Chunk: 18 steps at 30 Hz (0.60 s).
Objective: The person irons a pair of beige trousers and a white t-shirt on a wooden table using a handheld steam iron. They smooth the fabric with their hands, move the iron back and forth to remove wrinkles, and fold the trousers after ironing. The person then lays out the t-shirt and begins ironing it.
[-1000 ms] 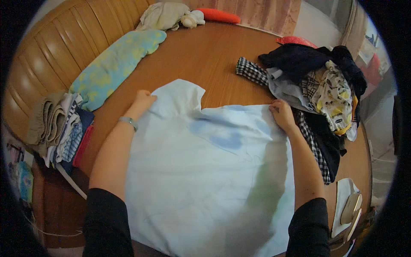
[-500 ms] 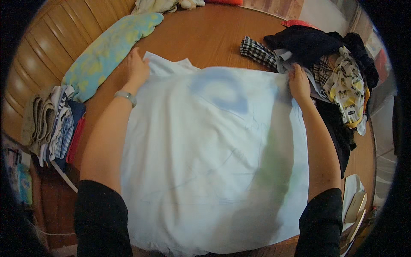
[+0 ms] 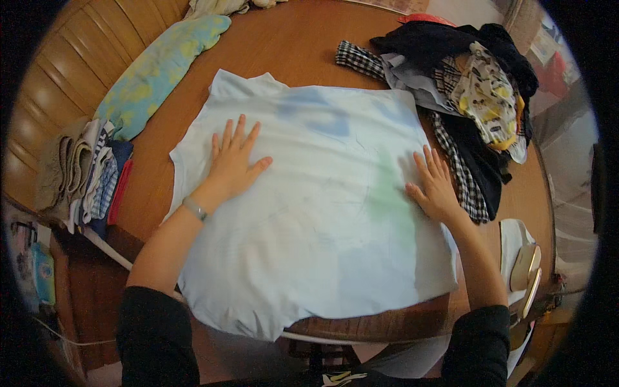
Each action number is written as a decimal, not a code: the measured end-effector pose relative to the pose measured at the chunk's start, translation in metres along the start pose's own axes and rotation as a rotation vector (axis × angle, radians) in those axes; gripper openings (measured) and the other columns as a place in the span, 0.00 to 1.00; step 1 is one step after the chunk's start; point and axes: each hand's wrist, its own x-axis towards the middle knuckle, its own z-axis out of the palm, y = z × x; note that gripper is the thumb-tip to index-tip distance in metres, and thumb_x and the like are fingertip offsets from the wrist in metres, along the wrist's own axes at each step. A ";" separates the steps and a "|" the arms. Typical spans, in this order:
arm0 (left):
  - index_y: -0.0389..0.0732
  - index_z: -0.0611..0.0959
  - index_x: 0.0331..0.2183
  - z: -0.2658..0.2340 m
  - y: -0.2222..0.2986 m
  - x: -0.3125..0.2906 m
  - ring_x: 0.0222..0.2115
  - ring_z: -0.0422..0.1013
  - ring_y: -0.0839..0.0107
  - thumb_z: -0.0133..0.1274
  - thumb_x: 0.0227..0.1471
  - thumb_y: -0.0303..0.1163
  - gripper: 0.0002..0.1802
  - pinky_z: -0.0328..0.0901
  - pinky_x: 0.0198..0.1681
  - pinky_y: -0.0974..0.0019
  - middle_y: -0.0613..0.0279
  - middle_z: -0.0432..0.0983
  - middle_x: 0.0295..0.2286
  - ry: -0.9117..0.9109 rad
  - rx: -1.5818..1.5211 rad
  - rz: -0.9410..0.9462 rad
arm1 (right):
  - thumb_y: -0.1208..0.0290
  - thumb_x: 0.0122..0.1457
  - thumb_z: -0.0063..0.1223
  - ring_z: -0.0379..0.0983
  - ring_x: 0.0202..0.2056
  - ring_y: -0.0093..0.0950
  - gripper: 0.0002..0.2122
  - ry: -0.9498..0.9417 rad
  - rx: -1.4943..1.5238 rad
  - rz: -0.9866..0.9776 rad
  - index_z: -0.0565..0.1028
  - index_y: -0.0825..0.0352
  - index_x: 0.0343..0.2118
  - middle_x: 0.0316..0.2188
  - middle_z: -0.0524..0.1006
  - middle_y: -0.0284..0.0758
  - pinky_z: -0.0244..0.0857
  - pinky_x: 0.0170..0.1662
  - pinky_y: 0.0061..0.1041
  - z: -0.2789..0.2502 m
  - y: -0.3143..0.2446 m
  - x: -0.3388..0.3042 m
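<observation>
A pale T-shirt [image 3: 309,213] with faint blue and green patches lies spread over the wooden table, its lower edge drooping past the near rim. Creases run across its left part. My left hand [image 3: 233,164] rests flat on the upper left of the cloth, fingers spread, a band around the wrist. On the right side, my right hand [image 3: 435,187] lies with fingers stretched near the shirt's edge, beside the green patch. Neither hand grips anything.
A heap of dark clothes [image 3: 438,45] with a checked sleeve and a yellow-patterned garment [image 3: 487,97] lies at the far right. Folded clothes [image 3: 80,174] stand at the left, below a blue-and-yellow cushion [image 3: 161,71]. White and gold objects [image 3: 525,264] sit at the right edge.
My hands have let go of the shirt's upper edge and come down nearer to me onto the cloth. The raised, billowing shirt now lies flatter on the table.
</observation>
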 end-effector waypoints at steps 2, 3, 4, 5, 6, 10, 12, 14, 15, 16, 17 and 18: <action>0.47 0.57 0.54 -0.010 0.027 -0.026 0.56 0.37 0.52 0.42 0.46 0.54 0.36 0.34 0.55 0.45 0.53 0.42 0.56 -0.042 -0.031 0.079 | 0.50 0.53 0.37 0.34 0.59 0.42 0.29 0.082 0.124 -0.036 0.53 0.59 0.56 0.58 0.42 0.44 0.30 0.58 0.40 -0.014 -0.009 -0.044; 0.46 0.57 0.54 -0.015 0.040 -0.051 0.56 0.37 0.52 0.42 0.46 0.54 0.37 0.34 0.55 0.45 0.53 0.42 0.56 -0.124 -0.044 0.121 | 0.50 0.53 0.37 0.34 0.59 0.41 0.29 0.032 0.132 -0.058 0.53 0.59 0.56 0.58 0.43 0.43 0.30 0.58 0.40 -0.018 -0.021 -0.066; 0.46 0.57 0.54 -0.019 0.049 -0.069 0.56 0.37 0.52 0.43 0.46 0.54 0.37 0.34 0.55 0.45 0.52 0.42 0.56 -0.199 -0.065 0.168 | 0.50 0.53 0.37 0.34 0.59 0.41 0.28 -0.015 0.128 -0.077 0.54 0.59 0.55 0.58 0.43 0.43 0.29 0.58 0.40 -0.021 -0.031 -0.088; 0.46 0.57 0.54 -0.020 0.050 -0.079 0.56 0.37 0.51 0.43 0.45 0.55 0.38 0.33 0.55 0.44 0.52 0.42 0.56 -0.211 -0.082 0.200 | 0.50 0.53 0.37 0.34 0.59 0.41 0.28 -0.098 0.066 -0.069 0.54 0.59 0.55 0.58 0.43 0.42 0.29 0.58 0.40 -0.016 -0.035 -0.110; 0.46 0.57 0.54 -0.018 0.047 -0.086 0.56 0.37 0.51 0.44 0.45 0.55 0.38 0.33 0.55 0.44 0.52 0.42 0.56 -0.221 -0.097 0.233 | 0.50 0.53 0.37 0.34 0.59 0.41 0.28 -0.178 0.003 -0.060 0.54 0.59 0.55 0.58 0.43 0.42 0.28 0.58 0.41 -0.012 -0.036 -0.124; 0.46 0.57 0.54 -0.038 0.079 -0.112 0.57 0.35 0.50 0.45 0.44 0.53 0.38 0.32 0.55 0.44 0.52 0.40 0.56 -0.219 -0.035 0.177 | 0.48 0.53 0.37 0.35 0.59 0.40 0.29 -0.104 0.028 0.147 0.54 0.59 0.55 0.58 0.45 0.42 0.28 0.58 0.43 -0.015 -0.022 -0.150; 0.47 0.56 0.54 -0.030 0.092 -0.144 0.56 0.34 0.50 0.44 0.43 0.56 0.40 0.32 0.55 0.44 0.51 0.40 0.56 -0.280 -0.096 0.263 | 0.48 0.53 0.38 0.35 0.59 0.40 0.30 -0.096 0.022 0.140 0.54 0.60 0.55 0.58 0.45 0.43 0.29 0.57 0.44 -0.015 -0.021 -0.158; 0.47 0.56 0.54 -0.030 0.097 -0.159 0.56 0.34 0.50 0.44 0.42 0.59 0.42 0.32 0.55 0.44 0.51 0.40 0.56 -0.305 -0.106 0.303 | 0.47 0.52 0.37 0.35 0.59 0.41 0.31 -0.093 0.028 0.129 0.53 0.60 0.55 0.58 0.45 0.43 0.30 0.57 0.44 -0.015 -0.019 -0.163; 0.47 0.56 0.54 -0.034 0.098 -0.160 0.56 0.34 0.50 0.44 0.41 0.60 0.43 0.32 0.55 0.44 0.51 0.40 0.56 -0.296 -0.083 0.303 | 0.46 0.52 0.37 0.36 0.59 0.41 0.31 -0.088 0.040 0.124 0.53 0.60 0.55 0.58 0.45 0.44 0.30 0.57 0.44 -0.015 -0.018 -0.165; 0.47 0.55 0.54 -0.040 0.100 -0.161 0.57 0.34 0.50 0.44 0.40 0.62 0.44 0.32 0.55 0.44 0.51 0.40 0.56 -0.288 -0.060 0.304 | 0.45 0.52 0.36 0.36 0.59 0.41 0.31 -0.084 0.050 0.119 0.53 0.60 0.55 0.58 0.45 0.44 0.30 0.57 0.45 -0.017 -0.016 -0.168; 0.47 0.56 0.54 -0.042 0.104 -0.165 0.57 0.34 0.50 0.44 0.40 0.62 0.45 0.32 0.55 0.44 0.51 0.40 0.56 -0.299 -0.082 0.303 | 0.47 0.52 0.38 0.37 0.59 0.42 0.31 -0.086 0.007 0.134 0.54 0.61 0.55 0.57 0.46 0.44 0.31 0.57 0.44 -0.022 -0.015 -0.173; 0.47 0.56 0.54 -0.043 0.107 -0.170 0.57 0.34 0.50 0.44 0.39 0.63 0.45 0.32 0.55 0.44 0.51 0.40 0.56 -0.312 -0.104 0.304 | 0.48 0.51 0.40 0.37 0.59 0.43 0.31 -0.088 -0.037 0.151 0.54 0.61 0.55 0.57 0.46 0.44 0.32 0.57 0.44 -0.026 -0.014 -0.179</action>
